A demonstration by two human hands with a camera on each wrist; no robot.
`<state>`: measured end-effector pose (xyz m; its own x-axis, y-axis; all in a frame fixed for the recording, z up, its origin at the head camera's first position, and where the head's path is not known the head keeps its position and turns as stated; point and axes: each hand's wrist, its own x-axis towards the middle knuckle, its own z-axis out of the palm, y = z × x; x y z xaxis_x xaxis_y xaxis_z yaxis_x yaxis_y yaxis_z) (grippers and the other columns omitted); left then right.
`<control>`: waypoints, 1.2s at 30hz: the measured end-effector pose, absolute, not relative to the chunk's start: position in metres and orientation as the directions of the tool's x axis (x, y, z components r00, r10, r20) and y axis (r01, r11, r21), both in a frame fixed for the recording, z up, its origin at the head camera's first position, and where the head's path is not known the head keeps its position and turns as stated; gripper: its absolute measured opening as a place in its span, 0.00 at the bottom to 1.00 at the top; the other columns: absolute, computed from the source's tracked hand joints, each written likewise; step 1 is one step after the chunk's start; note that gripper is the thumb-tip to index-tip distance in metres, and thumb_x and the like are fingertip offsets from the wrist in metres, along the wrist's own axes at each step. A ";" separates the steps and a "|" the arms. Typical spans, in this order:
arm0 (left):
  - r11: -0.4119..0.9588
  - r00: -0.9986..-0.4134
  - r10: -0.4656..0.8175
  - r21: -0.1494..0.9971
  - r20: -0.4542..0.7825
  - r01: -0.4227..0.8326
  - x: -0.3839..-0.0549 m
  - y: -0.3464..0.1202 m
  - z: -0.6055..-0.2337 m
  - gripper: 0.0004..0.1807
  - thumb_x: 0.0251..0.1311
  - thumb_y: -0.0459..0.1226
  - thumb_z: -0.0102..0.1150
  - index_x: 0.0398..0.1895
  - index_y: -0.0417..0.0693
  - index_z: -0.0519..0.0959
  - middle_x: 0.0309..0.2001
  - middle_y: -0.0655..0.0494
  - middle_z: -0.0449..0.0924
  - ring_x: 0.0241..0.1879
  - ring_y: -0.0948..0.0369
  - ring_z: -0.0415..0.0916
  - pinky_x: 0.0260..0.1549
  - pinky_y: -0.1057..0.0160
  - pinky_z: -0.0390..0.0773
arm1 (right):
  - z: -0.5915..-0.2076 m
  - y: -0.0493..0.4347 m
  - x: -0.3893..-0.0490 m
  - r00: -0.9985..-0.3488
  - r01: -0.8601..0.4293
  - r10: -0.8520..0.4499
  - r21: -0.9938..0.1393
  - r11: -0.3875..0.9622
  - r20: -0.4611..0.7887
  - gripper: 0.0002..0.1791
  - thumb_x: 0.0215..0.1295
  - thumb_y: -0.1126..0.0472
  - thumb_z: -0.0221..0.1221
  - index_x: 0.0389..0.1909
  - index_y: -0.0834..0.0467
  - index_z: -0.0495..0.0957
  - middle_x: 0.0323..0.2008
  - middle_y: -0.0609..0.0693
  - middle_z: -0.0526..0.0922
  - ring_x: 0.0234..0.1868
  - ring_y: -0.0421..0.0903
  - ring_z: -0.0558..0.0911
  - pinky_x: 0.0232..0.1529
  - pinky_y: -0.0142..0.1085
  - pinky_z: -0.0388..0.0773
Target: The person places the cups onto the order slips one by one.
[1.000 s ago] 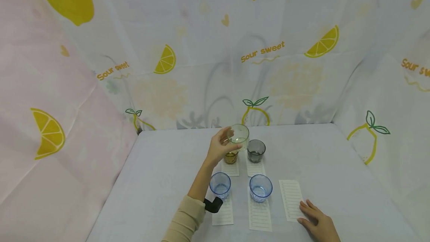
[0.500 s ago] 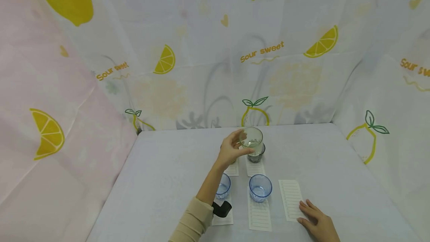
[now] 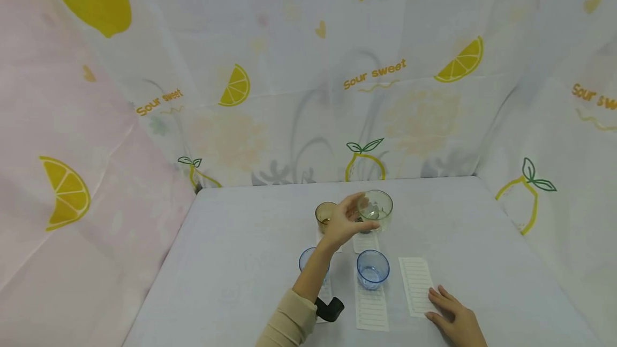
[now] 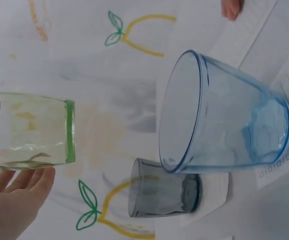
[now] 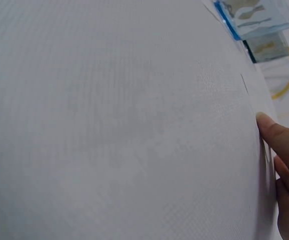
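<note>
My left hand [image 3: 343,224] grips a clear green-tinted drinking glass [image 3: 381,212] between thumb and fingers, raised above the table. In the left wrist view the green glass shows side on, its base clear of everything around it. Behind it in the head view, the grey glass [image 4: 157,192] is mostly covered; the left wrist view shows it standing on a paper slip. My right hand [image 3: 457,319] rests on the table, fingers loosely bent, fingertips at the right edge of a printed paper slip [image 3: 415,281] that bears no glass.
An amber glass [image 3: 325,212] stands at the back, left of the grey one. Nearer are two blue glasses, the right one [image 3: 373,271] in full view, the left one [image 3: 308,259] partly behind my forearm. Paper slips lie under them on the white table [image 3: 231,261]. Lemon-print cloth walls surround it.
My left hand has carried the green glass to the right and a little lower, from in front of the amber glass to in front of the grey one. The right hand stays put.
</note>
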<state>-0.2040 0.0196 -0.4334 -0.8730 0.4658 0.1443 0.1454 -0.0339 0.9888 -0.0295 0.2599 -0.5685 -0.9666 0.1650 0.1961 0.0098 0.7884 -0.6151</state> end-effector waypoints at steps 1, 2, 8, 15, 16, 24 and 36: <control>-0.042 -0.871 0.469 0.989 0.146 0.143 -0.203 0.022 -0.434 0.41 0.48 0.32 0.70 0.67 0.39 0.62 0.64 0.44 0.65 0.64 0.51 0.63 0.62 0.60 0.67 | -0.569 0.260 -0.029 -0.967 0.010 0.165 -0.615 0.788 0.196 0.24 0.39 0.61 0.73 0.41 0.64 0.83 0.48 0.58 0.80 0.51 0.58 0.73 0.48 0.52 0.74; -0.051 -0.870 0.469 0.988 0.154 0.147 -0.202 0.024 -0.435 0.41 0.47 0.32 0.70 0.66 0.38 0.62 0.64 0.43 0.66 0.64 0.51 0.64 0.61 0.61 0.67 | -0.569 0.260 -0.030 -0.967 0.010 0.165 -0.614 0.789 0.196 0.25 0.39 0.60 0.74 0.42 0.64 0.83 0.48 0.59 0.80 0.51 0.58 0.73 0.48 0.52 0.74; -0.050 -0.859 0.482 0.984 0.175 0.172 -0.194 0.036 -0.442 0.41 0.46 0.33 0.71 0.66 0.38 0.64 0.61 0.46 0.70 0.61 0.53 0.68 0.60 0.63 0.69 | -0.571 0.261 -0.029 -0.964 0.004 0.169 -0.623 0.782 0.205 0.25 0.38 0.60 0.74 0.42 0.64 0.83 0.48 0.59 0.80 0.52 0.55 0.73 0.48 0.52 0.74; -0.071 -0.845 0.503 0.983 0.181 0.168 -0.186 0.047 -0.450 0.41 0.45 0.31 0.71 0.65 0.38 0.64 0.61 0.43 0.70 0.62 0.54 0.67 0.61 0.64 0.68 | -0.572 0.260 -0.029 -0.960 0.015 0.185 -0.619 0.785 0.212 0.24 0.37 0.61 0.74 0.41 0.62 0.84 0.48 0.55 0.81 0.53 0.44 0.72 0.48 0.33 0.77; -0.073 -0.844 0.506 0.984 0.177 0.163 -0.184 0.049 -0.451 0.41 0.45 0.31 0.71 0.65 0.38 0.64 0.60 0.44 0.71 0.62 0.55 0.67 0.60 0.65 0.68 | -0.572 0.260 -0.029 -0.959 0.011 0.184 -0.623 0.782 0.214 0.24 0.37 0.61 0.74 0.41 0.62 0.84 0.48 0.55 0.81 0.53 0.45 0.72 0.48 0.29 0.76; -0.039 -0.844 0.515 0.987 0.151 0.153 -0.174 0.060 -0.461 0.40 0.46 0.30 0.70 0.66 0.40 0.64 0.60 0.47 0.71 0.62 0.56 0.67 0.59 0.68 0.68 | -0.573 0.260 -0.028 -0.954 -0.012 0.185 -0.647 0.762 0.236 0.24 0.37 0.62 0.74 0.40 0.64 0.83 0.47 0.56 0.81 0.53 0.46 0.72 0.45 0.04 0.53; -0.024 -0.853 0.513 0.994 0.101 0.103 -0.163 0.077 -0.485 0.39 0.44 0.28 0.70 0.64 0.38 0.65 0.60 0.47 0.71 0.63 0.52 0.66 0.61 0.65 0.67 | -0.574 0.260 -0.029 -0.946 -0.037 0.185 -0.658 0.752 0.265 0.24 0.36 0.62 0.74 0.40 0.63 0.84 0.47 0.57 0.81 0.54 0.35 0.70 0.45 0.04 0.53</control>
